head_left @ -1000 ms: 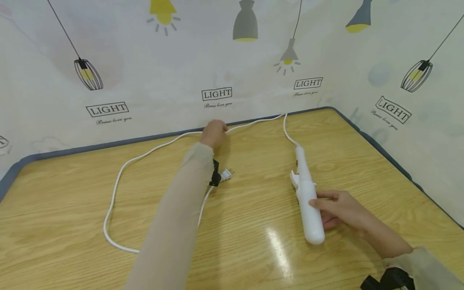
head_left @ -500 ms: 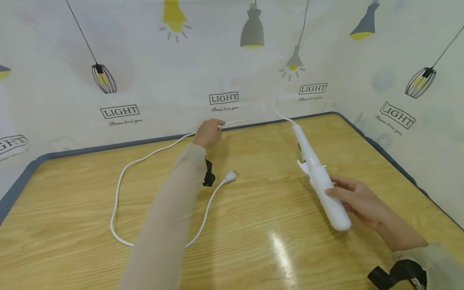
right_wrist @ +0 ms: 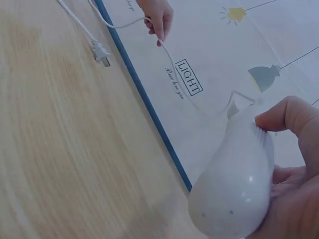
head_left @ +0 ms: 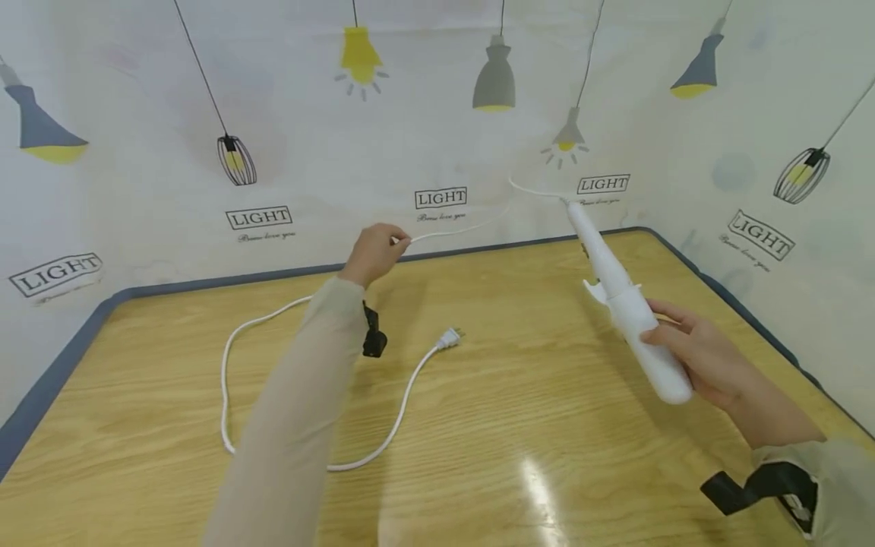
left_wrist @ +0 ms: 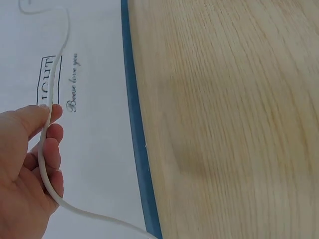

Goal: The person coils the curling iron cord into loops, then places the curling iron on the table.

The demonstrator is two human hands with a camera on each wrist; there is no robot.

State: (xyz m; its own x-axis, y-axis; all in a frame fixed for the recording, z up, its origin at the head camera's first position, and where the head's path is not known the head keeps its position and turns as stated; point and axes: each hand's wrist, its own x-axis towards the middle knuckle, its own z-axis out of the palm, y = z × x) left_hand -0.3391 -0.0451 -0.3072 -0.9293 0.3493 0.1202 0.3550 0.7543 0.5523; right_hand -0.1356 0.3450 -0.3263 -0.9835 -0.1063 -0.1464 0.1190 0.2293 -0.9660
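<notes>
A white curling iron [head_left: 639, 323], with a small lever [head_left: 595, 292] on its side, is held tilted above the table by my right hand [head_left: 714, 361]. That hand grips its thick, rounded end, thumb on top, as the right wrist view also shows the iron [right_wrist: 229, 184] close up. Thumb and index finger of my left hand [head_left: 374, 254] pinch the white cord [left_wrist: 94, 215] near the back edge. From there the cord runs in a slack line against the backdrop to the iron's thin end. Its two-prong plug [head_left: 449, 339] lies on the table to the right of my left forearm.
A wooden table [head_left: 492, 425] with a blue-grey strip [head_left: 205, 282] along its back edge meets a printed backdrop [head_left: 410, 137] behind and at the right. More cord [head_left: 362, 463] loops over the left half of the table, passing under my left sleeve in view.
My right hand has raised the curling iron and tilted it, its thin end now higher against the backdrop. My left hand has lifted the cord off the table's back edge. The plug stays lying.
</notes>
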